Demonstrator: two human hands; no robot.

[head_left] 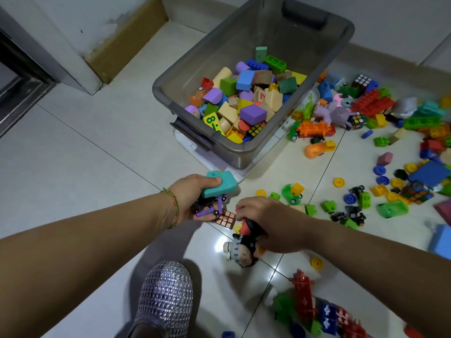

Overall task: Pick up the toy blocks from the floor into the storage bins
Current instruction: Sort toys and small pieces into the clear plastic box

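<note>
A grey see-through storage bin (185,69) stands on the tiled floor, partly filled with coloured blocks (244,98). My left hand (192,198) grips a teal block (220,185) together with a purple jointed toy (210,208), just in front of the bin's near corner. My right hand (266,223) grips a red and black toy piece (250,226), and a small doll figure (241,251) lies under it. A small pink-faced puzzle cube (225,218) sits between the two hands.
Many loose blocks, wheels, puzzle cubes and toy cars (380,132) are scattered across the floor to the right of the bin. A red, blue and green heap (314,311) lies at the bottom right. My silver slipper (166,296) stands below my hands. A wall corner (90,76) rises at the left.
</note>
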